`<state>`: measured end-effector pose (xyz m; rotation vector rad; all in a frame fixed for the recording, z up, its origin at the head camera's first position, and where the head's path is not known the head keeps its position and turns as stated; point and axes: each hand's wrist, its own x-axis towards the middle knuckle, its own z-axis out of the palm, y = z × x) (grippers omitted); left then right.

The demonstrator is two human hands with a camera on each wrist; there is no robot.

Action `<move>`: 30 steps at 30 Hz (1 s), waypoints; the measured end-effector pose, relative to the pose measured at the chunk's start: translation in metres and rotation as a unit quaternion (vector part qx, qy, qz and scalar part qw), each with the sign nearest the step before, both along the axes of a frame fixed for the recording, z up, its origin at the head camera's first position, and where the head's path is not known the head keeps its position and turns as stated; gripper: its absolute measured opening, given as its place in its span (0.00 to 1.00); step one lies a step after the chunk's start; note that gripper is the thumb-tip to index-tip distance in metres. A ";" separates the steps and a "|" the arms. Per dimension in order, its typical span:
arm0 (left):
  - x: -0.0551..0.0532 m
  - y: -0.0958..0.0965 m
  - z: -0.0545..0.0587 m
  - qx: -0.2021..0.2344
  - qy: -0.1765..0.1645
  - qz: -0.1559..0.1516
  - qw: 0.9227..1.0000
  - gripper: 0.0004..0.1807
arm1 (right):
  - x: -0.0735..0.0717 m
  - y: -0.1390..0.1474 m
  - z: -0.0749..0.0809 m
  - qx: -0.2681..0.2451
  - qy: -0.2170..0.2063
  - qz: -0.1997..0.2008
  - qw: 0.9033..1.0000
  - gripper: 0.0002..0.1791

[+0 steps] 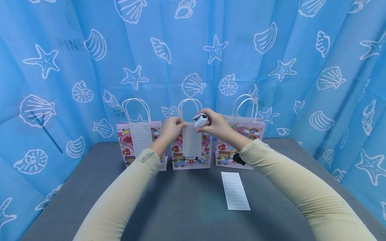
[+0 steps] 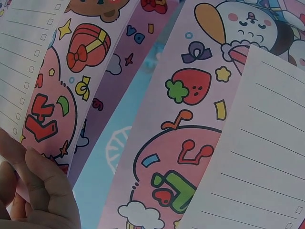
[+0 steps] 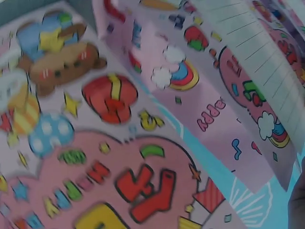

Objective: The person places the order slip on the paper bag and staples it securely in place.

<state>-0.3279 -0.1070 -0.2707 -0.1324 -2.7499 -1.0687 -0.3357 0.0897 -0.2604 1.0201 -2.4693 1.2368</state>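
The middle pink cartoon gift bag (image 1: 178, 152) stands upright with a lined paper strip (image 1: 192, 144) hanging down its front. My left hand (image 1: 172, 130) pinches the top left corner of that strip at the bag's rim. In the left wrist view, the fingers (image 2: 50, 191) lie along the strip's edge. My right hand (image 1: 218, 126) grips a small white stapler (image 1: 200, 121) at the top right of the same strip. Only a dark edge of the right hand shows in the right wrist view, where the stapler is out of sight.
The left gift bag (image 1: 124, 137) has a lined strip (image 1: 141, 135) on its front. The right gift bag (image 1: 223, 147) is partly behind my right forearm. Another lined strip (image 1: 235, 190) lies on the grey table (image 1: 187, 204). A blue shell-patterned curtain (image 1: 193, 50) hangs behind.
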 end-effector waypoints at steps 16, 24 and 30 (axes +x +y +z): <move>0.001 0.003 -0.001 0.007 -0.009 -0.004 1.000 0.14 | -0.008 -0.010 0.019 0.170 0.051 -0.003 0.984 0.31; 0.000 0.000 -0.002 0.013 -0.007 0.003 1.000 0.14 | -0.008 -0.017 0.018 0.179 0.057 0.005 0.982 0.31; 0.001 0.000 -0.003 0.018 0.000 -0.004 1.000 0.14 | -0.008 -0.023 0.022 0.204 0.033 -0.001 0.978 0.33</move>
